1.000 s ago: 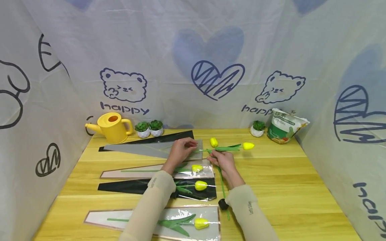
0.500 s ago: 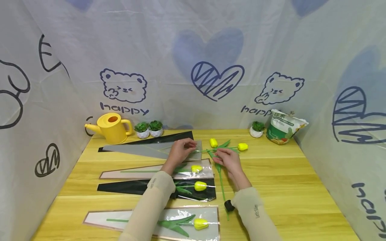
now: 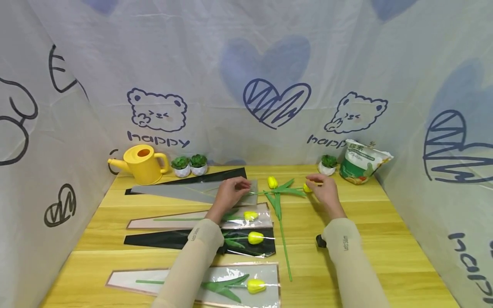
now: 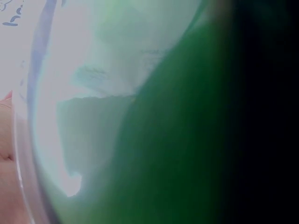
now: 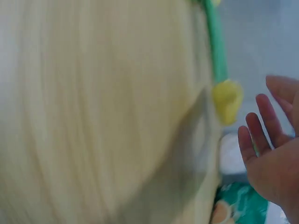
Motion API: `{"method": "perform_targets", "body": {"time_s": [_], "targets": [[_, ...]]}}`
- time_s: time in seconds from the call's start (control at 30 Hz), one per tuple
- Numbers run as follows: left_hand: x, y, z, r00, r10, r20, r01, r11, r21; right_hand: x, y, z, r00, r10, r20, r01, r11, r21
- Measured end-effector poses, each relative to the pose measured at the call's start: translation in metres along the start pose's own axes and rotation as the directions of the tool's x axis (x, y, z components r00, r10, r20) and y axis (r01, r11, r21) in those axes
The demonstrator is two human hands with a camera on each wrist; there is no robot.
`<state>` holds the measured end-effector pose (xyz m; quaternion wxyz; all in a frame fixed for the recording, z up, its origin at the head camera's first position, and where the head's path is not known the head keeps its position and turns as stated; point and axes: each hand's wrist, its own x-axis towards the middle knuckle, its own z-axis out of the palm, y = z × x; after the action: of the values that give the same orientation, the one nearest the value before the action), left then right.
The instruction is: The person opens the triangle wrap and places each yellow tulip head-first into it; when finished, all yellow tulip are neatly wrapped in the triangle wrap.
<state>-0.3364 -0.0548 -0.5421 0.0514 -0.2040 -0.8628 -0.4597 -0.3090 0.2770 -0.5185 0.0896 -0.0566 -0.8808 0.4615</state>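
A yellow tulip (image 3: 290,191) lies sideways with its stem end at the mouth of a grey flower sleeve (image 3: 185,191). My left hand (image 3: 232,193) pinches the sleeve's edge there. The left wrist view is mostly a blurred green leaf (image 4: 177,140) behind clear film. My right hand (image 3: 326,194) is beside the tulip's bloom (image 5: 227,101), with fingers spread and loosely bent; in the right wrist view they look apart from it. A second tulip (image 3: 283,235) lies lengthwise, crossing the first at the leaves, its bloom (image 3: 272,182) toward the back.
Sleeves holding tulips lie in front: pale (image 3: 169,220), black (image 3: 161,239) and white (image 3: 127,278). Behind the grey sleeve is another black sleeve (image 3: 227,173). A yellow watering can (image 3: 144,167), small potted succulents (image 3: 190,164) and a green-white bag (image 3: 362,164) stand along the back.
My right hand has let go of the tulip's leaves and moved right to its bloom. The tulip has slid left a little and its leaves have spread. My left hand stays put.
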Motion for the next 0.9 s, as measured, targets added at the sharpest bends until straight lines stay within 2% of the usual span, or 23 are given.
{"method": "perform_targets", "body": {"time_s": [0.1, 0.23, 0.37, 0.5, 0.9], "targets": [[-0.002, -0.001, 0.0, 1.0, -0.015, 0.014, 0.015, 1.0, -0.003, 0.005, 0.012, 0.002, 0.995, -0.014, 0.099, 0.025, 0.994, -0.105], [-0.003, -0.003, 0.0, 0.999, -0.022, 0.027, 0.023, 1.0, -0.016, 0.008, 0.024, 0.008, 0.982, -0.04, 0.185, 0.073, 0.982, -0.176], [0.0, -0.004, -0.001, 1.0, -0.012, 0.012, 0.012, 1.0, -0.021, 0.009, 0.027, 0.015, 0.975, -0.111, 0.191, 0.149, 0.969, -0.198], [0.001, -0.003, -0.001, 1.0, -0.007, 0.009, 0.007, 1.0, -0.027, 0.01, 0.026, 0.018, 0.973, -0.137, 0.186, 0.18, 0.954, -0.239], [0.0, 0.0, -0.002, 1.0, -0.02, 0.015, 0.021, 0.999, -0.033, 0.01, 0.019, 0.016, 0.956, -0.159, 0.245, 0.228, 0.932, -0.283]]}}
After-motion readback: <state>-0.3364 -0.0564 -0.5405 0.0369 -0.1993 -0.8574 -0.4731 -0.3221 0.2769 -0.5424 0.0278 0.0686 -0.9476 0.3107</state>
